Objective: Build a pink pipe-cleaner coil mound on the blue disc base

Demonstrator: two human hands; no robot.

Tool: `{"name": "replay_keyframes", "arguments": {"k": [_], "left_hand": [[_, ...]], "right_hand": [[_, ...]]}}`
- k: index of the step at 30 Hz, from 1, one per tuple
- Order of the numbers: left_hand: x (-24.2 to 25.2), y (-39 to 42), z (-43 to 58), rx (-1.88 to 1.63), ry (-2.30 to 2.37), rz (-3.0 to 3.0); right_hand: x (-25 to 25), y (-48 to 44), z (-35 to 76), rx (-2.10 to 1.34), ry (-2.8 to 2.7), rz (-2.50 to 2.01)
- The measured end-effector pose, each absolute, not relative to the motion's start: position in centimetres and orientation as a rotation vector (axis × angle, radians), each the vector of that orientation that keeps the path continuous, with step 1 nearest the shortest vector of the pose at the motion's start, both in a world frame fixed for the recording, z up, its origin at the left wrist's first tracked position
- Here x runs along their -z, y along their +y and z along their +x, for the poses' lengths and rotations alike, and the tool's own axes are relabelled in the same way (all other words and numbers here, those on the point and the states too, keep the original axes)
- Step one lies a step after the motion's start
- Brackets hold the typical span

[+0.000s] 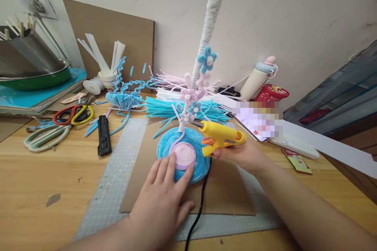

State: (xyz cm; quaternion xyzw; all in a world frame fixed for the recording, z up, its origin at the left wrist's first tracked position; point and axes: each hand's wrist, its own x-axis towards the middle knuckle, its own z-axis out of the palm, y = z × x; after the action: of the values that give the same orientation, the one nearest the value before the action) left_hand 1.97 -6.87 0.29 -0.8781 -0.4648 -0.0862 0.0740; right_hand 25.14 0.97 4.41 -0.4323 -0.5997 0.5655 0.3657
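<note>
A round blue coiled pipe-cleaner base with a pink spiral in its middle lies on a brown cardboard sheet. A tall white fuzzy stem with blue and pink flowers rises from its back edge. My left hand lies flat with fingers spread, pressing on the front of the base beside the pink spiral. My right hand grips a yellow hot glue gun, its nozzle pointing left over the base's right side. The gun's black cord runs toward me.
A cutting mat lies under the cardboard. On the left are scissors, red and yellow scissors and a black utility knife. Behind lie loose blue pipe cleaners, a curly blue piece, a phone, and a bottle.
</note>
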Motion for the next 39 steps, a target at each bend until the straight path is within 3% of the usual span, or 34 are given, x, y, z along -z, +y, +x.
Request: {"name": "replay_keyframes", "arguments": {"k": [9, 19, 39], "left_hand": [[0.3, -6.8, 2.0, 0.275, -1.383, -2.620], [0.1, -6.8, 1.9, 0.344, -1.389, -2.627], [0.1, -6.9, 2.1, 0.333, -1.405, -2.632]], "right_hand": [[-4.7, 1.7, 21.7, -0.838, -1.920, -0.839], [-2.4, 3.7, 19.5, -1.175, -1.688, -0.958], [-2.2, 4.4, 18.3, -0.756, -2.096, -1.076]]}}
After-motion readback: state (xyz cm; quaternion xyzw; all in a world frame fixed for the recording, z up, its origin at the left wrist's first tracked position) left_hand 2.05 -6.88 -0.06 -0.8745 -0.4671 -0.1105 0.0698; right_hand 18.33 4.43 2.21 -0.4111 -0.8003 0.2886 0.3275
